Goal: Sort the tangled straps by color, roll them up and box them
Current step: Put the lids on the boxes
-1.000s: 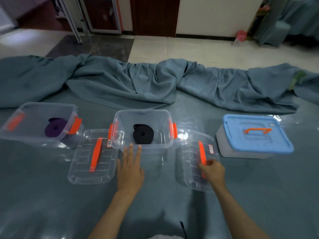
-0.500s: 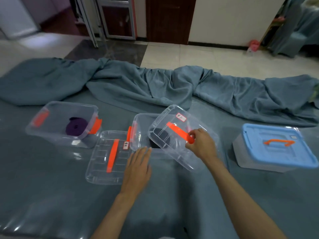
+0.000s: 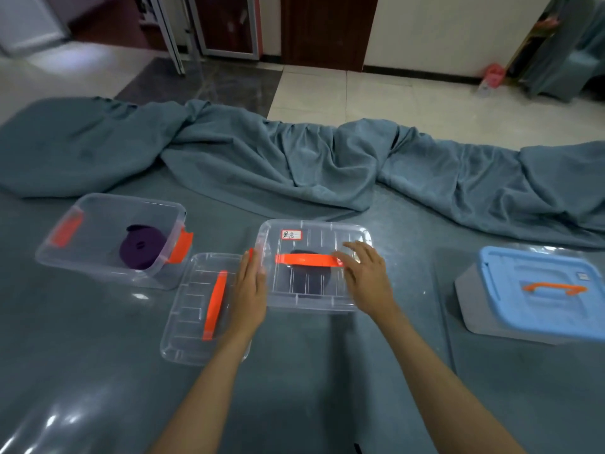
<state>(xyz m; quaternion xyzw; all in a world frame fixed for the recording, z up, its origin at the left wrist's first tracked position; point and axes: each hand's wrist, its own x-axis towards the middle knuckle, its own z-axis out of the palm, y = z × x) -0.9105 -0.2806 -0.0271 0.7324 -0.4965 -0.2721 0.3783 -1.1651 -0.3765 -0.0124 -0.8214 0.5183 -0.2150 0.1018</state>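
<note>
Lid [image 3: 316, 257] now flat on clear box, black strap [image 3: 306, 280] inside

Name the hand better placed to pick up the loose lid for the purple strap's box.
Left. The left hand rests at the edge of the loose lid, beside the open box. The right hand lies on the middle box's lid, farther away.

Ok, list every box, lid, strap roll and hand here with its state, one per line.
Middle box: lid on.
Middle lid: on its box, right hand resting on it.
Black strap: rolled, inside.
Left box: open.
Purple strap: rolled, inside.
Loose lid: flat on the table.
Blue-lidded box: closed.
Left hand: open against the middle box.
Right hand: open.
</note>
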